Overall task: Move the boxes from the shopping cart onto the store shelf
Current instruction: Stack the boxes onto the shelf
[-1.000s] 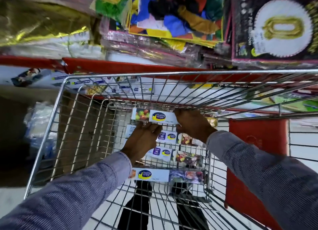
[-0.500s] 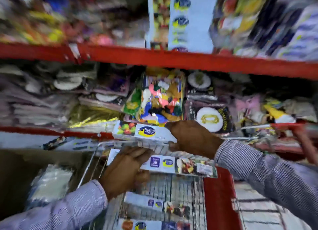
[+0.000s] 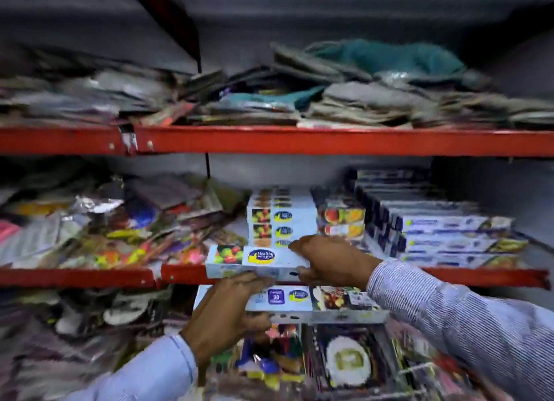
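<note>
My right hand (image 3: 326, 259) grips the right end of a long white box (image 3: 248, 261) with a fruit picture and a yellow-blue logo, held level at the red front edge of the middle shelf (image 3: 467, 276). Just below it, my left hand (image 3: 224, 313) holds a second, similar box (image 3: 302, 300) from its left end. Behind them on the shelf stands a stack of the same white boxes (image 3: 281, 217). The shopping cart is out of view.
Stacked blue-and-white boxes (image 3: 443, 232) fill the shelf's right part. Loose colourful packets (image 3: 120, 229) crowd its left part. The upper red shelf (image 3: 299, 141) carries flat packets, and balloon packs (image 3: 344, 358) lie on the shelf below my hands.
Both hands have lifted the two boxes out of the cart and up to the middle shelf. My view has swung upward from the cart to the shelves.
</note>
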A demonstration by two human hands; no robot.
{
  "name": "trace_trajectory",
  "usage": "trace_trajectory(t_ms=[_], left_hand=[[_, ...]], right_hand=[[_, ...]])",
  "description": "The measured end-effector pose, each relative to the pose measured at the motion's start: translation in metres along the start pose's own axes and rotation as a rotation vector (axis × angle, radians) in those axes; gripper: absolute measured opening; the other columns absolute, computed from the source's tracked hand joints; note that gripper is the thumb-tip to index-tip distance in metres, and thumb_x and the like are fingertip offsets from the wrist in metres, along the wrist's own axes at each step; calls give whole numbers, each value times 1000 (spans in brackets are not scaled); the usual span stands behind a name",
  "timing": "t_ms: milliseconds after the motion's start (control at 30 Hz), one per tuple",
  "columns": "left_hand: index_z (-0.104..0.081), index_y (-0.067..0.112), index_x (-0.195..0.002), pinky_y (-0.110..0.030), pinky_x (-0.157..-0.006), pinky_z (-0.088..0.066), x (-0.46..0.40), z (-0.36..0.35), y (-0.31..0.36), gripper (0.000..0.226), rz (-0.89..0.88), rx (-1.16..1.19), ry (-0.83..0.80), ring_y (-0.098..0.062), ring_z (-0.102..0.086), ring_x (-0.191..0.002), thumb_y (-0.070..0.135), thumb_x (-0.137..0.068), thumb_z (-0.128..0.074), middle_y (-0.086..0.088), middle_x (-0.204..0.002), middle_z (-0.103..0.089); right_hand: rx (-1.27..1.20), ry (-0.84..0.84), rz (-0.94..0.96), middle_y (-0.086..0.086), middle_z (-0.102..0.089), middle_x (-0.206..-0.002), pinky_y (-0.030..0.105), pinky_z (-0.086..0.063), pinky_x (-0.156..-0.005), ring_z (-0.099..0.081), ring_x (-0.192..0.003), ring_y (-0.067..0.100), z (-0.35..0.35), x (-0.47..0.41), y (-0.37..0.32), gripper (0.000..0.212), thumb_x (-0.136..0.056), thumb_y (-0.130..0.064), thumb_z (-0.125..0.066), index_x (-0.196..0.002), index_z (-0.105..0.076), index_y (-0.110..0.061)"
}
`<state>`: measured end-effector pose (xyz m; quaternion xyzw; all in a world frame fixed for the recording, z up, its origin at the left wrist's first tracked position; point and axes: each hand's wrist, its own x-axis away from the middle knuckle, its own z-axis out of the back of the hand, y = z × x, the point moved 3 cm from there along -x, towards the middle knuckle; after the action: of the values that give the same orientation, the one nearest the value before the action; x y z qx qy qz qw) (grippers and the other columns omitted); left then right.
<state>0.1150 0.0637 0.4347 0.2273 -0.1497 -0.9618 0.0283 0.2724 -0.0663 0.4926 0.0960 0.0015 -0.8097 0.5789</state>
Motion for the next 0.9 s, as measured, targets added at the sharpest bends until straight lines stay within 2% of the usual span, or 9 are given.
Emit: trace_trajectory(t_ms=[133, 200, 300, 467, 633, 733, 833, 900], left_hand=[[-64, 32, -127, -26, -91, -53, -50, 12, -5, 64, 5, 49, 9, -8, -65, -107, 47, -65, -70, 15, -122, -70], [-65, 32, -125, -25, -89, -54, -68, 11, -11, 61, 23, 80, 5, -7, -66, -104, 44, -66, -72, 15, -121, -71], [-65, 30, -126, -18, -83, -48, -90, 3, -19, 62, 24, 92, 40, 0, -63, -100, 45, -66, -74, 15, -122, -71], [-61, 30, -133, -19, -89, -49, -109, -18, -32, 70, 52, 86, 4, -3, -64, -105, 51, -67, -70, 14, -126, -69], [-60, 26, -135, -28, -100, -52, -115, -31, -43, 71, 67, 109, -33, -6, -64, -114, 50, -69, -72, 11, -134, -66], [-61, 26, -134, -25, -95, -53, -116, -32, -44, 70, 67, 106, -35, -7, -65, -110, 48, -68, -72, 10, -131, -68], [-62, 23, -134, -27, -101, -50, -121, -33, -43, 70, 61, 96, -52, -10, -62, -119, 47, -68, -73, 8, -138, -63], [-65, 22, -131, -29, -99, -52, -125, -34, -43, 66, 49, 93, -67, -11, -63, -117, 44, -70, -76, 7, -135, -66]], right_hand=[[26, -34, -83, 12, -62, -117, 37, -48, -81, -60, -107, 33, 10, -29, 39, 38, -88, -36, -58, -119, -55, -13], [1, -71, -122, 13, -60, -121, 39, -48, -88, -58, -111, 34, 6, -43, 58, 40, -89, -37, -59, -122, -55, -13], [-13, -113, -174, 14, -56, -132, 45, -45, -103, -53, -122, 34, -6, -61, 86, 48, -92, -39, -58, -132, -50, -13], [-12, -185, -204, 17, -52, -135, 45, -43, -106, -48, -126, 35, -32, -81, 115, 50, -94, -38, -55, -137, -46, -13], [-32, -153, -196, 14, -52, -134, 49, -48, -99, -50, -124, 33, -48, -90, 125, 51, -90, -37, -61, -135, -49, -16], [-57, -48, -200, 9, -60, -130, 41, -51, -96, -57, -118, 31, -49, -90, 128, 52, -85, -36, -68, -132, -56, -19], [-105, 59, -231, 8, -72, -115, 27, -52, -80, -69, -99, 27, -43, -92, 131, 36, -82, -29, -75, -115, -69, -16], [-142, 49, -241, 10, -77, -105, 28, -57, -76, -73, -88, 24, -37, -93, 131, 27, -83, -25, -74, -105, -74, -11]])
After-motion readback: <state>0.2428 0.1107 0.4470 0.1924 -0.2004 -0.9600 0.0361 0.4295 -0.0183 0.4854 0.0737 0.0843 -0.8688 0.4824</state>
